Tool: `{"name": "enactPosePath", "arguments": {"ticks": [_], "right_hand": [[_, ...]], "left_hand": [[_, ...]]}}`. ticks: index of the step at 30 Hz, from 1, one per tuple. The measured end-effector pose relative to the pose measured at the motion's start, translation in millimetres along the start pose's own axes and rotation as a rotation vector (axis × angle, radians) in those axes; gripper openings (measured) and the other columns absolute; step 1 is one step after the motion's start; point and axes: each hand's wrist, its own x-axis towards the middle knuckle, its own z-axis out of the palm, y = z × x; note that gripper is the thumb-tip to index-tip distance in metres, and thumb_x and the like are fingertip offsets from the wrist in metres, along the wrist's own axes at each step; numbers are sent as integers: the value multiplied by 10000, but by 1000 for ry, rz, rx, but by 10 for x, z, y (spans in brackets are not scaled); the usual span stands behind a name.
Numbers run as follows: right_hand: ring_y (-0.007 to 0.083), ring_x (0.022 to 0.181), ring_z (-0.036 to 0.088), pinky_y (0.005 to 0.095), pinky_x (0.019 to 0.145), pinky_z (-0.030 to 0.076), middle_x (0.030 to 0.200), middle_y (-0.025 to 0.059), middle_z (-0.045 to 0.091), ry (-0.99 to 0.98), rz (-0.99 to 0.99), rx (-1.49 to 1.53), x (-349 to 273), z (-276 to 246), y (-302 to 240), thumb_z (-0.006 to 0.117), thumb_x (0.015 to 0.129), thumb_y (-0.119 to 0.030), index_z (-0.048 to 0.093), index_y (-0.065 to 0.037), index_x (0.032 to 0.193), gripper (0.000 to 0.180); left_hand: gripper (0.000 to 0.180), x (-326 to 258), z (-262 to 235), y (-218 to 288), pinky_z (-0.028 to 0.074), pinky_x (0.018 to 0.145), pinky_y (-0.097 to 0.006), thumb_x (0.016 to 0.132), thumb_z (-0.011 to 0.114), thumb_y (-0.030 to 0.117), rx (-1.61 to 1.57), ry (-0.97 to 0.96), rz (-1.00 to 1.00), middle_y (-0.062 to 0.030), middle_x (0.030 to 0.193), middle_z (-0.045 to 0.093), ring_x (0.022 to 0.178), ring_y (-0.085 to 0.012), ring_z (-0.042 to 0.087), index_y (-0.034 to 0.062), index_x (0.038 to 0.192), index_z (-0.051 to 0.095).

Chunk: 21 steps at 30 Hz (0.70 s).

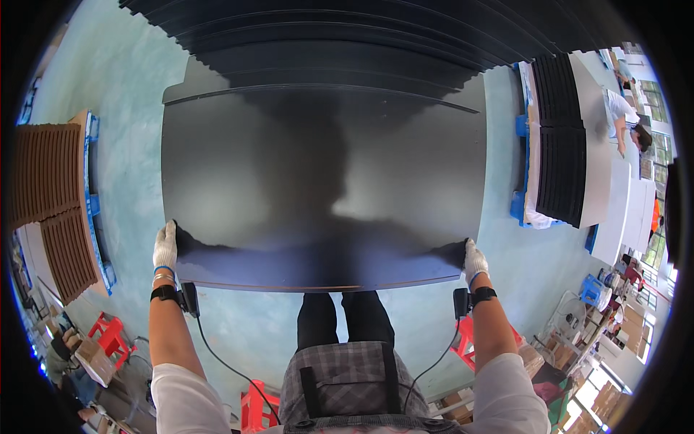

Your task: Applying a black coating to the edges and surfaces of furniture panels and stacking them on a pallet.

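A large, glossy dark grey panel [405, 173] lies in front of me, its surface mirroring my head and arms. My left hand [165, 247], in a white glove, is closed on the panel's left side close to the near corner. On the opposite side, my right hand [474, 262], also gloved in white, grips the edge near the right corner. The undersides of both hands are hidden. A thin brownish line runs along the panel's near edge, above my legs. Each wrist wears a black strap with a small black box and a cable.
Beyond the panel rises a stack of black ridged sheets [347, 36]. Brown stacked pieces [47, 173] stand at left, black ones [560, 137] at right, on blue pallets. Red stools [110, 338] stand on the pale green floor. A person [623, 119] bends over at far right.
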Motion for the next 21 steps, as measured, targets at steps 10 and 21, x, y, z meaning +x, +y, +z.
{"name": "enactPosePath", "arguments": {"ticks": [10, 21], "right_hand": [[283, 1193, 631, 387, 1025, 470, 1295, 198, 648, 106, -24, -13, 168, -336, -13, 331, 968, -712, 548, 89, 1355, 915], [292, 1126, 638, 400, 980, 493, 1280, 181, 642, 116, -311, 33, -721, -1058, -535, 448, 930, -726, 560, 88, 1344, 921]], "left_hand": [[1016, -491, -61, -92, 415, 1060, -453, 904, 278, 826, -134, 73, -206, -298, 1248, 637, 1241, -450, 555, -50, 1304, 601], [912, -2192, -269, -1190, 427, 1036, -470, 943, 280, 769, -313, 125, -379, -283, 1200, 656, 1182, -470, 578, -12, 1227, 656]]}}
